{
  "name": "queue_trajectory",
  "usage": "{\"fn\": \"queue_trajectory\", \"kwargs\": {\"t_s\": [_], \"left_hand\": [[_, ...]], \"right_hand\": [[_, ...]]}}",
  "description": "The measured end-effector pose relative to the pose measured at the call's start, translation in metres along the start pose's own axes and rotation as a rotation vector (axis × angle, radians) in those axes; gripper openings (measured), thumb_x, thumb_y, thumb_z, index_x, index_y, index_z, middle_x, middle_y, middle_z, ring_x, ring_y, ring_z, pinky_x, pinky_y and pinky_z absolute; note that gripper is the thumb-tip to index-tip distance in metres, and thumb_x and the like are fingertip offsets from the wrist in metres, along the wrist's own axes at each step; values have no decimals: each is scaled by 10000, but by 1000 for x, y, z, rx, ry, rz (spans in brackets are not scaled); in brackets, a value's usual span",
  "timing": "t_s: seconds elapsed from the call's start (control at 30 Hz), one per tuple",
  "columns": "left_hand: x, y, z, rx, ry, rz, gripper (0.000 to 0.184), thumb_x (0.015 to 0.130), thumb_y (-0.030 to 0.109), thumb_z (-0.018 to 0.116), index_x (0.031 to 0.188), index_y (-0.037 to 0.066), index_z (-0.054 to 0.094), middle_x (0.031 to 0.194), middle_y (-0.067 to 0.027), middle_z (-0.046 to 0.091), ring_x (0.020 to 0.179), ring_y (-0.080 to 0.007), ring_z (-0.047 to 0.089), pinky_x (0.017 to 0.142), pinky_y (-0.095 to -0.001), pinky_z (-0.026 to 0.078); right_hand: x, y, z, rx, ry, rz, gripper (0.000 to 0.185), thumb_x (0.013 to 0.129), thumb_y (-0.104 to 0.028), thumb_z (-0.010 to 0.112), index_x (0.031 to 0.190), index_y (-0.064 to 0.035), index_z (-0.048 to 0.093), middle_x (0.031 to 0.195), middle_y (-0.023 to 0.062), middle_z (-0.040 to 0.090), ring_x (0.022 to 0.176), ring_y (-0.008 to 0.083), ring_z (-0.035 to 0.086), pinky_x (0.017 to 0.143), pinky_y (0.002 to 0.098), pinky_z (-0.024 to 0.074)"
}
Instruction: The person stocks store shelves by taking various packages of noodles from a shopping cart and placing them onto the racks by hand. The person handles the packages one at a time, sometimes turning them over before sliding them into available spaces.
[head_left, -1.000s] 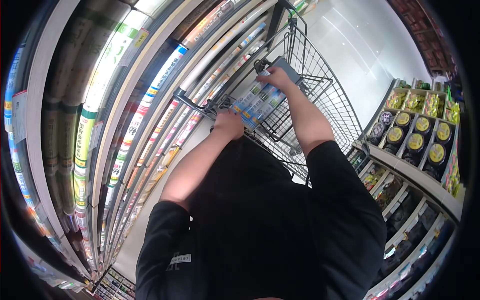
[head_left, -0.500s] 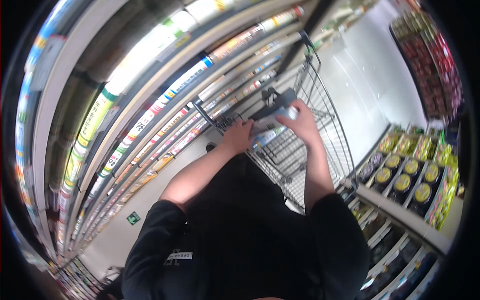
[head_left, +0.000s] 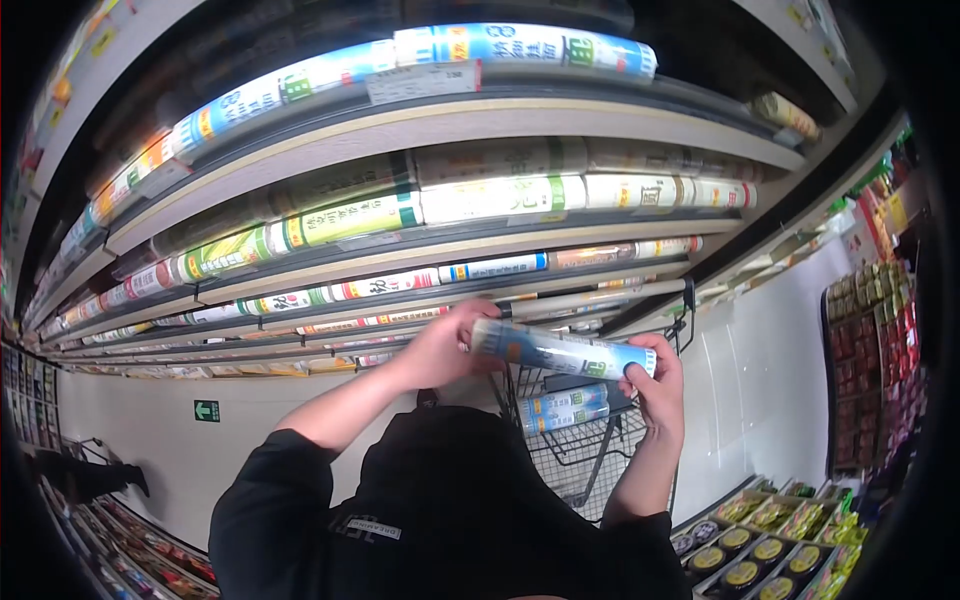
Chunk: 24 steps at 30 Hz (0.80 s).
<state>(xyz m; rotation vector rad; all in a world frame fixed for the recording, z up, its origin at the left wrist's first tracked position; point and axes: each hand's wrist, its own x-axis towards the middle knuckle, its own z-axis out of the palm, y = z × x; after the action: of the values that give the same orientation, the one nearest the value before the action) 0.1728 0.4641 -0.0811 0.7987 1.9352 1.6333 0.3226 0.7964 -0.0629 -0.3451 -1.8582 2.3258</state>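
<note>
A blue-and-white cylindrical pack of dried noodles (head_left: 555, 350) lies slightly tilted between my two hands. My left hand (head_left: 450, 345) is closed round its left end, some fingers hidden behind it. My right hand (head_left: 657, 385) grips the right end, thumb over the front. Below the pack stands a wire shopping cart (head_left: 575, 470). Similar blue noodle packs (head_left: 565, 408) lie inside it, just under the held one.
Long shelves (head_left: 480, 125) of noodle packs run across in front of me. The cart's handle (head_left: 600, 298) is close to the lower shelf. Jars with yellow lids (head_left: 740, 572) stand at lower right. Another person's dark-clothed leg (head_left: 95, 478) shows at far left.
My view has swung round to face the shelves. My hands, earlier low over the cart around a blurred package, now hold the noodle pack higher, in front of the shelf.
</note>
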Motion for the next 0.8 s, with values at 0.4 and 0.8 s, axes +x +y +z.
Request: {"fn": "queue_trajectory", "kwargs": {"t_s": [0.4,0.8], "left_hand": [[-64,179,-173,237,765,593,715,778,36,875,1418,25,557,1308,-81,583,1184,-202,622,1046,-333,502],[-79,248,-296,1370,1022,246,567,738,386,908,1139,48,691,1001,-100,693,1088,-270,614,1052,-435,355]], "right_hand": [[116,-179,200,-496,-330,-817,670,740,-54,877,1355,-10,616,1270,139,691,1170,220,658,1039,352,499],[181,-243,311,-980,-213,-869,600,785,-306,876,1260,7,687,938,136,736,745,165,646,763,310,530]]}}
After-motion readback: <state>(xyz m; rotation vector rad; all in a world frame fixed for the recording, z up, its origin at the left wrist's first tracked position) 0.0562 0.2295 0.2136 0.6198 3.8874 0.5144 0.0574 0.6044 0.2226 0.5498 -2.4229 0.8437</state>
